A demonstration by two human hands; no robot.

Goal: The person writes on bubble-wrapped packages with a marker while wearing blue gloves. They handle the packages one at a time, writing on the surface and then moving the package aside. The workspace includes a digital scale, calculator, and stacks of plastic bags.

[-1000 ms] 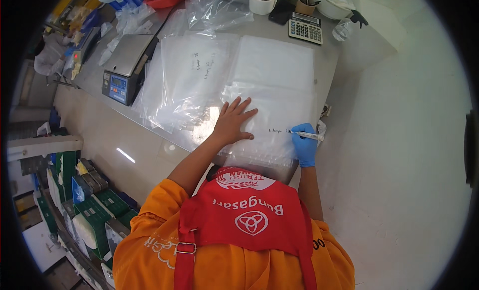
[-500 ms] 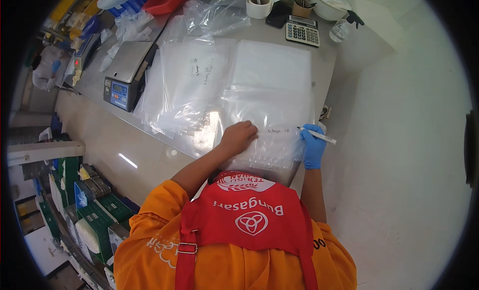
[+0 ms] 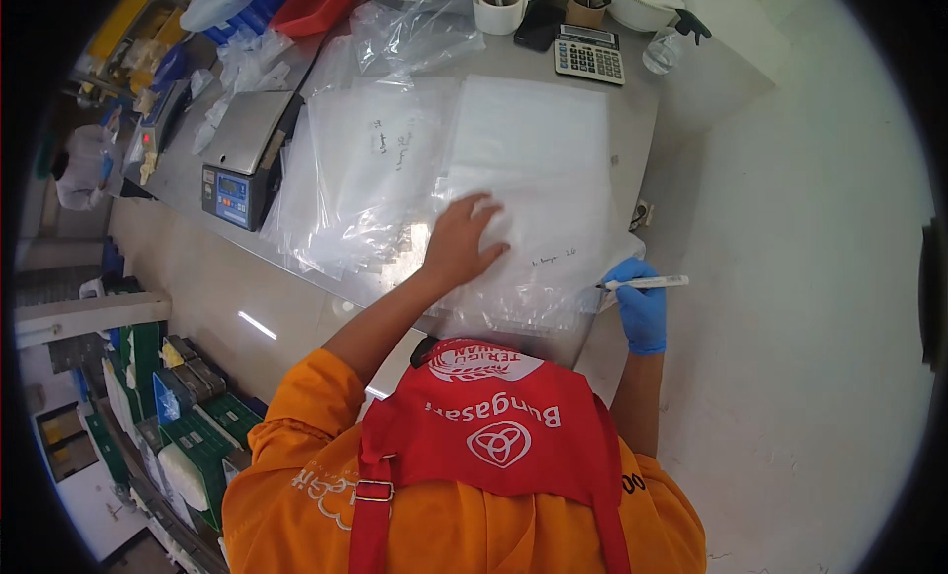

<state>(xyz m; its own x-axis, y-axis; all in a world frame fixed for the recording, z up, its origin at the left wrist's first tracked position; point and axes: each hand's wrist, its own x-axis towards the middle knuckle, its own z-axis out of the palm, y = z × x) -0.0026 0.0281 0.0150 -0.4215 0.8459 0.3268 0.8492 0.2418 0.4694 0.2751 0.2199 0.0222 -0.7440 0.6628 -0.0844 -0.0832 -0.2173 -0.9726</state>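
Note:
A stack of clear plastic bags [image 3: 528, 150] lies flat in front of me, with a short handwritten line in dark ink on the top one. My left hand [image 3: 462, 240], bare, rests on that stack's left part, fingers spread and holding nothing. In a blue glove, my right hand [image 3: 642, 312] grips a white marker [image 3: 660, 281] just off the stack's right edge. The marker's dark tip points left, beside the bag's lifted right corner. Left of this stack lies another pile of clear bags [image 3: 346, 189], also with handwriting.
A digital scale [image 3: 237, 169] stands at the left on the metal table [image 3: 632, 130]. Along the far edge are a calculator [image 3: 590, 59], a tape roll [image 3: 499, 13], a dark phone-like object [image 3: 541, 26], a spray bottle [image 3: 664, 53] and crumpled plastic [image 3: 415, 36]. Another person [image 3: 84, 169] is at far left.
My left hand has moved away from me and its fingers have spread. The right hand has shifted right with the marker, leaving the written line. The top bag's crosswise edge no longer shows.

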